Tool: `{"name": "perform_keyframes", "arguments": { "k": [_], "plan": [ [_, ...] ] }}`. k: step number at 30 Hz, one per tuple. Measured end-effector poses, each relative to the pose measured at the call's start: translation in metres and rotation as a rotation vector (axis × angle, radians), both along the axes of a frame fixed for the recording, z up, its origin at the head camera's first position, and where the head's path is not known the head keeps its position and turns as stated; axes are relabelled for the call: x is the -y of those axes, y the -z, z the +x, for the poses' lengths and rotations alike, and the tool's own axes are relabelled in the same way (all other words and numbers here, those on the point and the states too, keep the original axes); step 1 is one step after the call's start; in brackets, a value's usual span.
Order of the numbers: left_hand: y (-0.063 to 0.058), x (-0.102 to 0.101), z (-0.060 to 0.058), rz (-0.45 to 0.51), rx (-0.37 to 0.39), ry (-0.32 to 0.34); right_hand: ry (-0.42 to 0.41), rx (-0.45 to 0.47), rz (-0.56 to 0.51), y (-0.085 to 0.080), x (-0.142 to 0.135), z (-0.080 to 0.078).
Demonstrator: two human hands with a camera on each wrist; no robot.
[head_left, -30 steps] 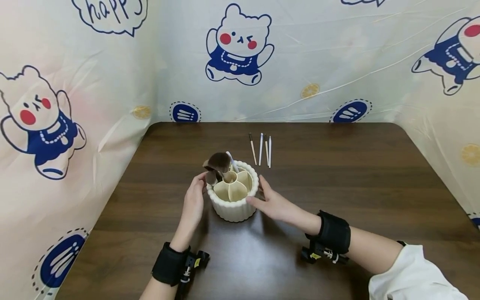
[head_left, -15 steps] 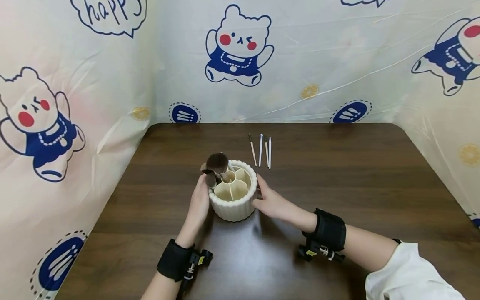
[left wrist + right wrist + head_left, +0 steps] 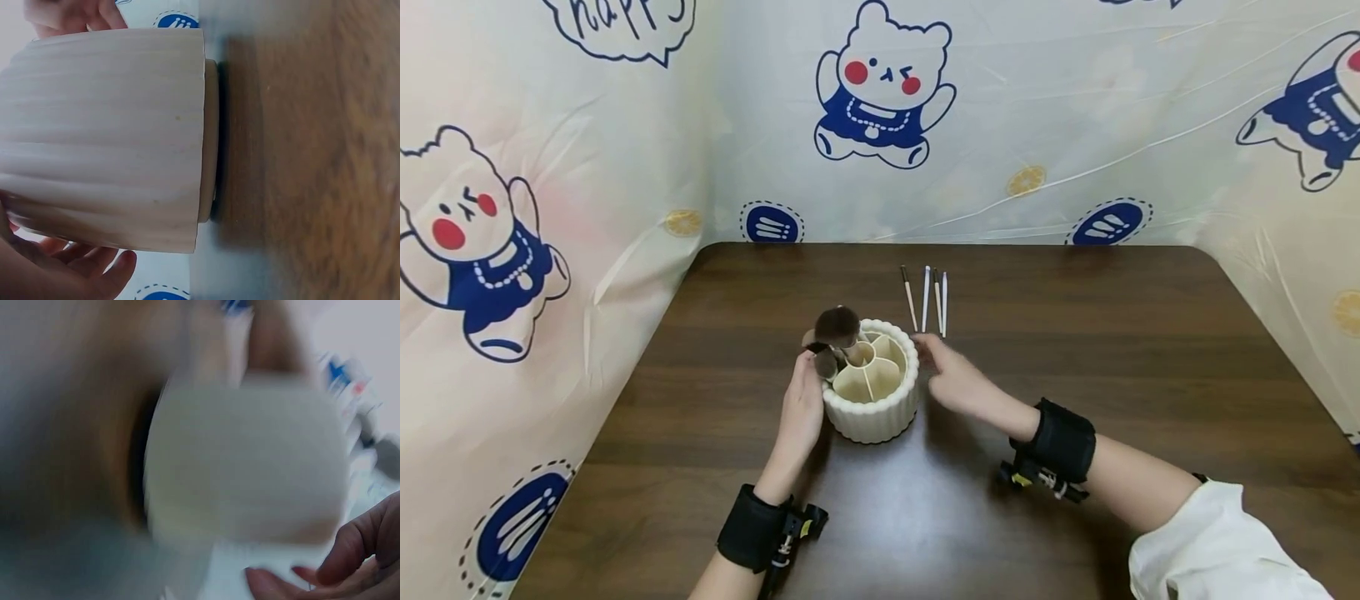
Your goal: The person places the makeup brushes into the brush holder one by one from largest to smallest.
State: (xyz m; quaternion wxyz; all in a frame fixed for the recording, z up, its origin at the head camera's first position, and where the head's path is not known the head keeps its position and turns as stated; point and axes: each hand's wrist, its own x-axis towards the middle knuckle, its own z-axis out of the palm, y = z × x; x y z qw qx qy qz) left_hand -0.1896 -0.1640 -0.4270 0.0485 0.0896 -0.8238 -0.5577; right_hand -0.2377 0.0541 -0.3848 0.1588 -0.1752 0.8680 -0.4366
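Observation:
A cream ribbed brush holder [image 3: 871, 419] with petal-shaped compartments stands on the brown table. Several fluffy makeup brushes [image 3: 837, 327] lean out over its left rim. My left hand [image 3: 802, 404] holds the holder's left side, fingers bent along the ribbed wall in the left wrist view. My right hand [image 3: 958, 381] is at the right side, its fingertips near the back right rim. In the right wrist view the thumb and fingers of that hand [image 3: 353, 556] stand apart with nothing between them, and the holder is blurred.
Behind the holder, several thin sticks [image 3: 926, 298], white or dark-ended, lie side by side on the table [image 3: 1112, 350]. A cloth printed with bears [image 3: 880, 92] hangs along the back and sides. Each wrist wears a black strap [image 3: 1054, 442] with a small camera.
My right hand has come away from the holder's right wall and shifted toward the back. A pale stick that stood up among the brushes no longer shows above the rim.

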Motion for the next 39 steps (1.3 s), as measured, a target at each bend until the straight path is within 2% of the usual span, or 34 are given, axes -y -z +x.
{"name": "perform_keyframes", "arguments": {
  "k": [2,6,8,12,16,21,25,28,32,33,39],
  "plan": [
    [-0.001,0.000,0.000,-0.005,-0.004,-0.010,0.052,-0.082,0.071,0.003,-0.004,-0.023],
    [0.000,-0.001,0.001,0.000,-0.010,-0.012,0.213,-0.214,0.171,0.012,-0.012,-0.076],
    [0.001,-0.001,0.001,0.001,-0.010,-0.004,0.283,-0.248,0.197,0.015,-0.014,-0.097],
    [0.004,-0.001,0.001,0.004,-0.002,0.000,0.364,-0.262,0.233,0.019,-0.012,-0.130],
    [0.004,0.000,0.000,-0.008,-0.005,-0.012,0.397,-0.277,0.262,0.027,-0.004,-0.152],
    [0.003,0.000,0.000,-0.041,-0.005,-0.021,0.404,-0.295,0.362,0.040,0.011,-0.169],
    [0.004,0.001,0.000,-0.031,-0.005,-0.027,0.426,-0.285,0.430,0.052,0.021,-0.178],
    [0.004,0.000,0.001,-0.023,-0.010,-0.022,0.436,-0.316,0.490,0.060,0.027,-0.183],
    [0.005,0.000,0.001,-0.036,-0.020,-0.015,0.415,-0.336,0.565,0.062,0.031,-0.183],
    [0.005,0.000,0.001,-0.040,-0.021,-0.015,0.397,-0.307,0.579,0.060,0.032,-0.181],
    [0.003,0.001,0.000,-0.063,-0.028,-0.014,0.362,-0.284,0.623,0.053,0.036,-0.173]
  ]
}}
